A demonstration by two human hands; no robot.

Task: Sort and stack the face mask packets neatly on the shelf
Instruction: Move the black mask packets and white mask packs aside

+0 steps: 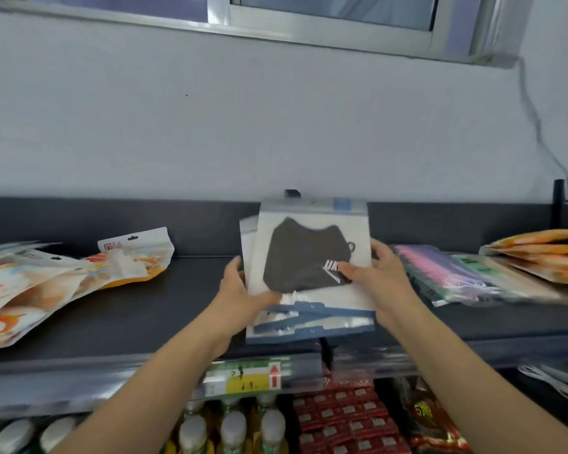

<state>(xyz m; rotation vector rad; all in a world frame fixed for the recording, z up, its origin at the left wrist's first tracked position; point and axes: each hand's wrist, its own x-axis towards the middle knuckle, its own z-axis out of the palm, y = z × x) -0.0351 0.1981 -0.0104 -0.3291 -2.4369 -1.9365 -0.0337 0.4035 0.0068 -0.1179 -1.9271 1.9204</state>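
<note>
Packets of black masks sit squared between my left hand and right hand, both gripping the bundle's sides above the shelf, while side piles look unsorted.

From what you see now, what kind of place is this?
Most likely a small shop. A price tag hangs on the shelf edge, bottles stand in rows below, and both hands hold a stack of mask packets.
</note>
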